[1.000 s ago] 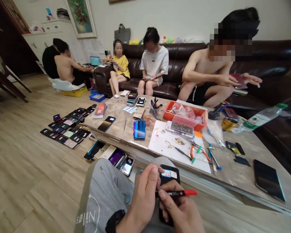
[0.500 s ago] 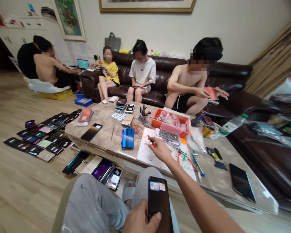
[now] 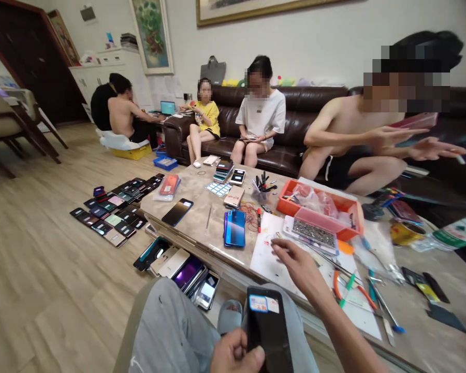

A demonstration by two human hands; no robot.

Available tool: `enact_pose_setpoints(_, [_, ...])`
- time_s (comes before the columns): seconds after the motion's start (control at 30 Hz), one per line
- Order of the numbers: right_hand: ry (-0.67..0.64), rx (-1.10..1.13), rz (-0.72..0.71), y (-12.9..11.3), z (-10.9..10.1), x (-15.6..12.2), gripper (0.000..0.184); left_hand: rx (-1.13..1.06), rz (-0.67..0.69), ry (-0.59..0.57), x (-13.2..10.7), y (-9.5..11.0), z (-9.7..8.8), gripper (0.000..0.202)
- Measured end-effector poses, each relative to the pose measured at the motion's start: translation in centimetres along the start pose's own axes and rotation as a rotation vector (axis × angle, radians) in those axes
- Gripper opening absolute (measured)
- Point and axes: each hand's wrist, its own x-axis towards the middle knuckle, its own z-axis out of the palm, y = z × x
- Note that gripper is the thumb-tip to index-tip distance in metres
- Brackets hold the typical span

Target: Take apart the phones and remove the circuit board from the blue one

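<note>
Black phone (image 3: 271, 336), head view: I find it tilted above the right leg (image 3: 297, 324), a blue-edged label (image 3: 258, 303) at its far end. My left hand (image 3: 233, 355) has its fingers clamped on the near end, thumb across the upper surface; should this one-sided hold slacken, the phone could slide to the floor (image 3: 62, 311). Red marks show on the label; if wet, which I cannot tell, a straying thumb might smear them. My right hand (image 3: 301, 269) hangs over a white sheet (image 3: 262, 255) on the counter (image 3: 196, 228), its fingers slightly apart with nothing visible between them; contact with the sheet I cannot judge. Beyond, a red marker (image 3: 259, 220) lies beside the rubber bands (image 3: 249, 216) and could roll if nudged. A careless sweep of my right forearm could, I judge, disturb the pliers (image 3: 336, 284) or tip the parts box (image 3: 289, 225), scattering small pieces.
</note>
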Motion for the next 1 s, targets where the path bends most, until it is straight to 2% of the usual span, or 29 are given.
enact_pose_setpoints(0.1, [-0.088,0.153,0.084,0.0,0.4,-7.1,0.059,-0.094,0.006,-0.021,-0.3,1.7,-1.3,0.075])
enact_pose_setpoints(0.13, [-0.171,0.279,0.14,-0.3,0.8,-9.2,0.058,-0.118,0.003,-0.027,-0.6,2.3,-1.6,0.07])
enact_pose_setpoints(0.2, [-0.254,0.387,0.174,-0.9,2.1,-12.6,0.057,-0.157,-0.003,-0.042,-1.4,3.7,-1.7,0.062])
enact_pose_setpoints(0.27, [-0.18,0.456,0.199,-1.4,3.3,-14.6,0.056,-0.186,-0.009,-0.056,-2.4,5.0,-1.6,0.054])
enact_pose_setpoints(0.37, [-0.087,0.519,0.212,-1.9,4.4,-16.1,0.057,-0.206,-0.013,-0.076,-3.7,6.6,-1.2,0.049])
enact_pose_setpoints(0.47, [-0.111,0.565,0.203,-2.6,4.7,-17.7,0.056,-0.197,0.013,-0.003,-4.6,7.5,-0.7,0.047])
enact_pose_setpoints(0.57, [-0.092,0.574,0.169,-3.5,5.1,-19.7,0.056,-0.163,0.081,0.072,-5.2,7.4,-0.2,0.049])
enact_pose_setpoints(0.8, [0.065,0.367,0.144,-3.6,5.5,-23.0,0.059,-0.038,0.216,0.099,-6.1,6.0,1.1,0.054])
enact_pose_setpoints(0.9, [0.055,0.287,0.145,-3.5,5.0,-23.7,0.052,0.001,0.251,0.103,-6.0,6.0,1.7,0.057])
enact_pose_setpoints(1.0, [0.017,0.083,0.096,-3.7,4.7,-24.4,0.04,0.03,0.281,0.148,-5.4,6.1,2.3,0.061])
